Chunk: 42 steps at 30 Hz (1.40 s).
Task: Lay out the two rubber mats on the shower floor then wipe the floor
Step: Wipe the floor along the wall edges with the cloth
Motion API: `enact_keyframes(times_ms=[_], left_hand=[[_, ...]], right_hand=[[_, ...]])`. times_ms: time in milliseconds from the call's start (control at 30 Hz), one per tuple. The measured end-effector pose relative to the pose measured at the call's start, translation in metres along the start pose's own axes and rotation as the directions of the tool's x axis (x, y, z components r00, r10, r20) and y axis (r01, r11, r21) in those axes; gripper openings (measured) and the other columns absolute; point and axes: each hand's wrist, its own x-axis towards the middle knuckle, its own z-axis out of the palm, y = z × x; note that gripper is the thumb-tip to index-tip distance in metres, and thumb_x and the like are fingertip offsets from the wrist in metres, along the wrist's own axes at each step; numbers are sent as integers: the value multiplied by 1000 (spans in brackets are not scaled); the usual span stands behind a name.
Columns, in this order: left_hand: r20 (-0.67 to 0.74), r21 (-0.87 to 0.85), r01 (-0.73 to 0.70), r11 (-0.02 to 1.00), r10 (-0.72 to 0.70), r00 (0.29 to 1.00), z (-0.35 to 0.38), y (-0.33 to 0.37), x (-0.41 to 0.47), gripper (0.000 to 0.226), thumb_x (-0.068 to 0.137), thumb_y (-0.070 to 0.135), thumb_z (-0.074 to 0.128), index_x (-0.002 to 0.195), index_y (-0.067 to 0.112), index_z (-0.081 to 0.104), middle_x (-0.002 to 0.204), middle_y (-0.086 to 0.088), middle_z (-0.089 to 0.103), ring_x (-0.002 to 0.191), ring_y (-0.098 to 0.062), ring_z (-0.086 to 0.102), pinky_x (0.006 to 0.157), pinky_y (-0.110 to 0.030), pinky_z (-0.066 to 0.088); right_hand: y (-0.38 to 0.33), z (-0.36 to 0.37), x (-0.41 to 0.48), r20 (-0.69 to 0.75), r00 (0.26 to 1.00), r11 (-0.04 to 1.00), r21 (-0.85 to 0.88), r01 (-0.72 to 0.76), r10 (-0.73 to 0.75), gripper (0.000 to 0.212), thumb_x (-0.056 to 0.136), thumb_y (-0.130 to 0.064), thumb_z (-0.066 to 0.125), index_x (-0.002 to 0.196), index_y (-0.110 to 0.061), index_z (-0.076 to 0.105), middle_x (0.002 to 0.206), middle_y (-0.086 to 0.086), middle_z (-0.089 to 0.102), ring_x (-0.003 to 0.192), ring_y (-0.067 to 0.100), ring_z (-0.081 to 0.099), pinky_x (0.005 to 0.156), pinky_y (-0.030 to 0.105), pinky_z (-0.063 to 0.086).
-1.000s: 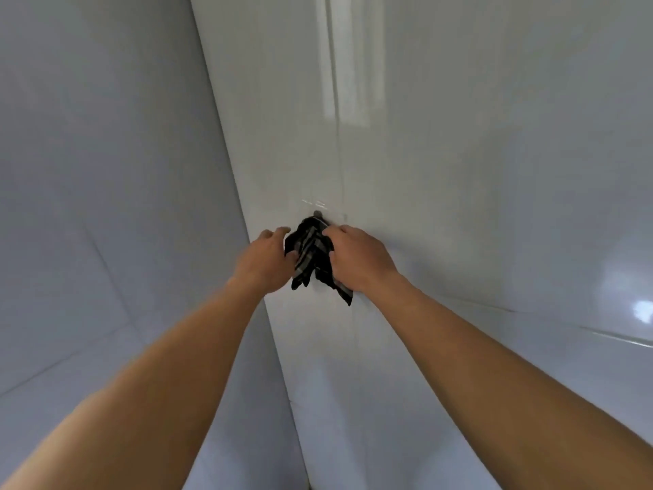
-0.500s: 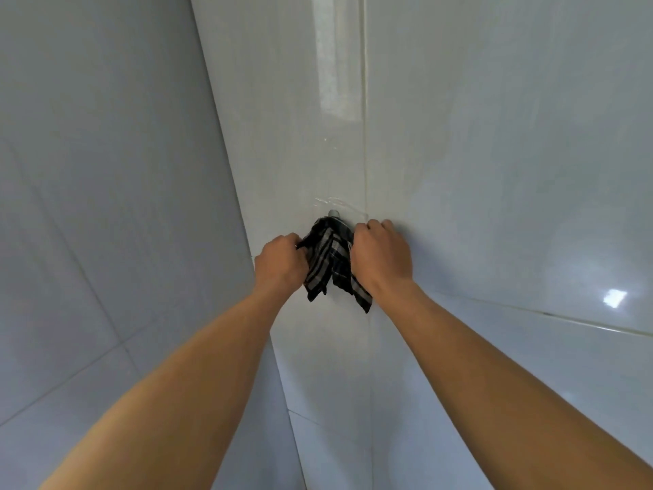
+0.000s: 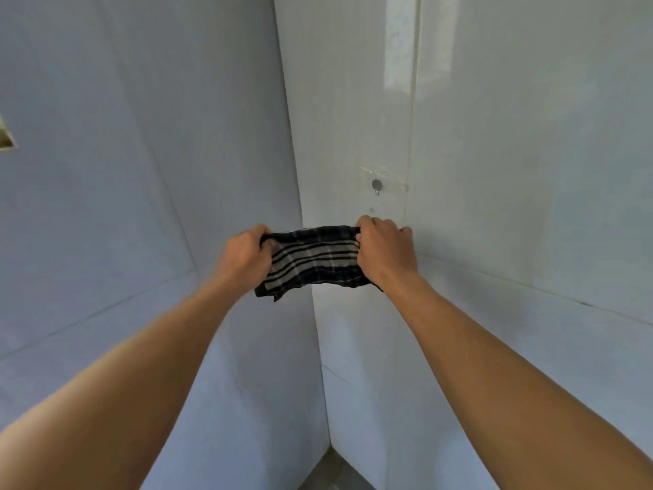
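Checked cloth [image 3: 312, 261] being held stretched between both hands, before tiled wall corner [image 3: 304, 192], below small metal peg [image 3: 377, 185]. Left hand [image 3: 243, 258]: fingers being kept curled round cloth's left edge. Right hand [image 3: 385, 252]: fingers being kept clamped on right edge, tips partly hidden. Sliver of floor [image 3: 332, 472] being cut off at bottom. Pale object [image 3: 5, 136] being cut off at far left, not identifiable.

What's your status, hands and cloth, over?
Left hand, right hand each grip an end of the plaid cloth, stretched between them. Cloth below the wall hook, clear of it. Nothing in the way.
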Motion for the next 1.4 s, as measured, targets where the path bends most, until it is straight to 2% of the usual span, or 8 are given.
enact_keyframes(times_ms=[233,400,567,733,933,1100,1267,1400], left_hand=[[-84,-59,278,959,-282,956,-48,-63,-127,13,100,25,51,99,23,63,88,4,67,84,-19,63,74,-37,53],[-161,-83,414,906,-422,892,-90,-103,-206,13,98,24,54,100,22,67,90,5,69,85,-17,63,75,-36,52],[-200,-158,519,840,-542,816,-120,-149,-281,13,95,23,59,99,22,71,92,5,71,87,-13,65,75,-29,51],[-181,-207,620,757,-653,736,-137,-200,-360,14,95,23,61,102,21,73,94,6,72,88,-11,65,77,-28,51],[-168,-291,693,659,-749,641,-143,-251,-425,9,92,25,65,99,23,71,93,8,72,86,-7,66,73,-23,50],[-132,-300,758,580,-812,569,-131,-286,-458,7,92,24,67,94,23,73,92,7,73,87,-9,66,66,-16,43],[-105,-286,822,493,-869,484,-106,-318,-490,8,92,23,66,96,22,73,95,5,72,90,-13,65,64,-17,43],[-106,-268,858,438,-899,425,-72,-357,-523,7,92,23,67,95,22,73,96,3,72,91,-15,65,68,-19,42]], right_hand=[[-74,42,-52,93,975,965,191,181,-202,18,98,-13,49,115,-16,52,111,7,63,100,31,58,84,44,40],[-140,59,-95,131,935,909,314,276,-329,17,105,-24,41,102,-13,53,102,6,64,92,31,59,80,43,39],[-204,79,-148,217,878,858,404,316,-426,12,105,-18,39,105,-15,51,96,1,57,90,26,55,84,44,41],[-265,103,-203,365,796,840,450,304,-484,15,104,-17,39,109,-16,52,103,2,60,93,27,56,86,45,39],[-312,137,-267,433,747,831,479,284,-504,14,102,-13,43,109,-14,54,98,-2,56,90,26,57,86,45,44],[-327,174,-306,477,698,817,503,281,-534,13,102,-12,41,107,-14,53,93,-2,55,85,25,57,79,41,46],[-335,229,-337,553,608,787,579,212,-570,15,104,-18,43,115,-15,51,104,1,57,84,23,58,69,36,47],[-340,288,-376,570,549,759,619,204,-612,20,105,-18,40,117,-12,55,109,5,59,88,24,60,72,34,45]])
